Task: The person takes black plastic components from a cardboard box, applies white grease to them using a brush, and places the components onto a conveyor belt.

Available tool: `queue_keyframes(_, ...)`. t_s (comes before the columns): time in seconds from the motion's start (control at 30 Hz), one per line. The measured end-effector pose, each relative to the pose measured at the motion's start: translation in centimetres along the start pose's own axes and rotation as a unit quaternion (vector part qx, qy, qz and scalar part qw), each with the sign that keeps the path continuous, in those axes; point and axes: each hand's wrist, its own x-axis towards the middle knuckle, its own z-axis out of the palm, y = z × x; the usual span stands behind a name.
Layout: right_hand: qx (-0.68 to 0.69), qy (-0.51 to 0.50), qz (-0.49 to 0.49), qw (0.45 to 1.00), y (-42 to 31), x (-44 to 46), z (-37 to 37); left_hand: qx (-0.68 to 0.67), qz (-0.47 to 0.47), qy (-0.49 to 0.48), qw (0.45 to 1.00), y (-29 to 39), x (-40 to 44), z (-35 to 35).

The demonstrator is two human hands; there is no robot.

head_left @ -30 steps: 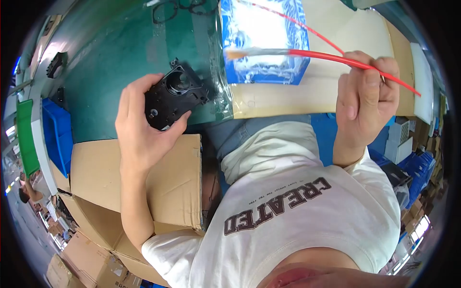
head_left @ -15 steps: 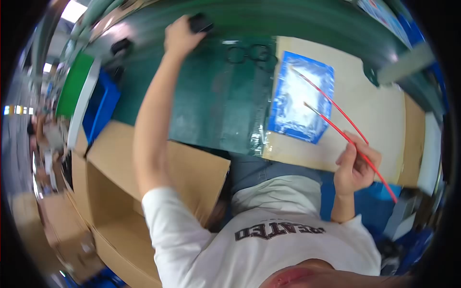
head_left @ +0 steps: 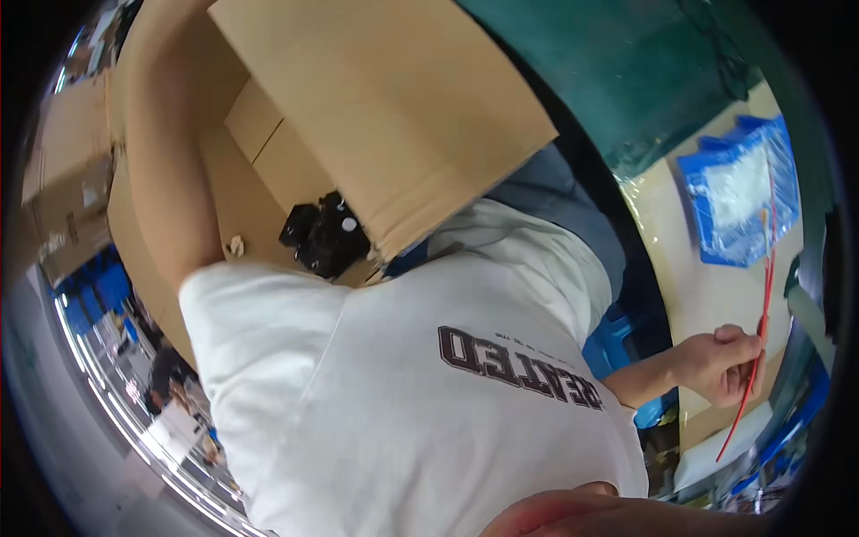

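Note:
My right hand [head_left: 727, 365] is closed around a thin red brush [head_left: 750, 394] at the right, beside the pale board. A second thin red handle [head_left: 770, 201] crosses the blue and white packet [head_left: 743, 192], which lies on that board above my hand. My left arm [head_left: 170, 152] reaches up past the top left edge of the view, so my left hand and anything in it are hidden. Black parts [head_left: 331, 237] sit inside the open cardboard box [head_left: 385, 98], near my left sleeve.
The green table mat [head_left: 608, 72] fills the upper right, with dark rings [head_left: 729, 67] near its edge. More cardboard boxes [head_left: 76, 143] stand at the far left. A blue stool [head_left: 613, 345] shows beside my right forearm. A person [head_left: 170, 371] is in the background at lower left.
The view has swung toward the cardboard box, and black parts now show inside it. My left hand, earlier holding a black part above the mat, has left the view. My right hand still holds the red brush.

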Motion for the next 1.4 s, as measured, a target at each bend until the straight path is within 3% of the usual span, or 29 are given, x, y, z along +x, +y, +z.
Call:
queue_keyframes(0.13, 0.012, -0.018, -0.066, 0.998, -0.2, 1.7, 1.6, 0.134, -0.246, 0.091, 0.956, -7.8, -14.0, -10.2)
queue_keyframes(0.2, 0.037, -0.024, -0.083, 0.996, -0.3, 2.1, 2.2, 0.13, -0.357, -0.017, 0.925, -9.8, -21.7, -10.4)
queue_keyframes(0.23, 0.046, -0.031, -0.092, 0.994, -0.2, 2.2, 2.4, 0.077, -0.445, -0.069, 0.89, -11.1, -25.3, -9.8)
queue_keyframes(0.27, 0.055, -0.039, -0.1, 0.993, 0.1, 2.4, 2.5, 0.102, -0.536, -0.198, 0.814, -12.7, -28.5, -9.2)
queue_keyframes(0.4, 0.036, -0.061, -0.098, 0.993, 0.3, 1.8, 3.3, 0.074, -0.619, -0.28, 0.73, -14.5, -37.0, -2.5)
queue_keyframes(0.47, 0.035, -0.073, -0.092, 0.992, 0.3, 1.9, 3.0, 0.117, -0.569, -0.297, 0.757, -18.3, -41.8, 0.3)
queue_keyframes(0.57, 0.037, -0.067, -0.105, 0.992, 0.3, 2.1, 2.8, 0.154, -0.584, -0.305, 0.736, -20.1, -43.8, 4.0)
queue_keyframes(0.67, 0.008, -0.091, -0.104, 0.99, 0.2, 2.2, 1.6, 0.28, -0.541, -0.314, 0.728, -20.9, -46.5, 5.8)
queue_keyframes(0.77, -0.119, -0.071, -0.098, 0.986, 0.7, 1.5, 0.6, 0.175, -0.539, -0.311, 0.763, -18.5, -42.3, 5.0)
queue_keyframes(0.87, -0.055, -0.082, -0.019, 0.995, 0.0, 0.7, 1.2, 0.084, -0.541, -0.22, 0.807, -22.0, -45.6, 2.2)
queue_keyframes(0.9, -0.016, -0.091, -0.021, 0.995, 0.2, 0.6, 1.4, 0.088, -0.608, -0.266, 0.743, -20.0, -41.2, 1.2)
queue_keyframes(0.93, 0.022, -0.106, -0.043, 0.993, 0.2, 0.9, 1.8, 0.004, -0.638, -0.179, 0.749, -17.5, -38.1, 0.4)
queue_keyframes(0.97, 0.032, -0.1, -0.025, 0.994, -0.2, 0.9, 2.0, 0.018, -0.612, -0.169, 0.772, -19.4, -38.5, -1.8)
queue_keyframes(1.0, 0.03, -0.095, -0.018, 0.995, -0.3, 1.1, 2.0, 0.046, -0.589, -0.136, 0.795, -17.2, -35.4, -3.3)
queue_keyframes(1.03, 0.024, -0.1, 0.003, 0.995, -0.3, 1.1, 1.8, 0.012, -0.537, -0.061, 0.842, -21.4, -38.0, -6.7)
queue_keyframes(1.07, 0.038, -0.114, 0.012, 0.993, -0.1, 1.2, 1.6, 0.057, -0.587, -0.024, 0.807, -15.3, -31.3, -6.2)
queue_keyframes(1.1, 0.047, -0.121, 0.015, 0.991, 0.0, 1.2, 1.4, 0.104, -0.503, 0.079, 0.854, -16.1, -31.1, -7.7)
queue_keyframes(1.17, 0.052, -0.141, 0.021, 0.988, 0.4, 1.1, 1.1, 0.062, -0.438, 0.177, 0.879, -12.7, -25.8, -9.0)
queue_keyframes(1.27, 0.037, -0.175, 0.04, 0.983, 0.3, 0.8, 1.0, 0.035, -0.337, 0.221, 0.914, -7.2, -18.0, -9.4)
queue_keyframes(1.4, 0.036, -0.2, 0.049, 0.978, 0.4, 0.8, 1.2, 0.056, -0.149, 0.152, 0.975, -0.2, -8.9, -3.8)
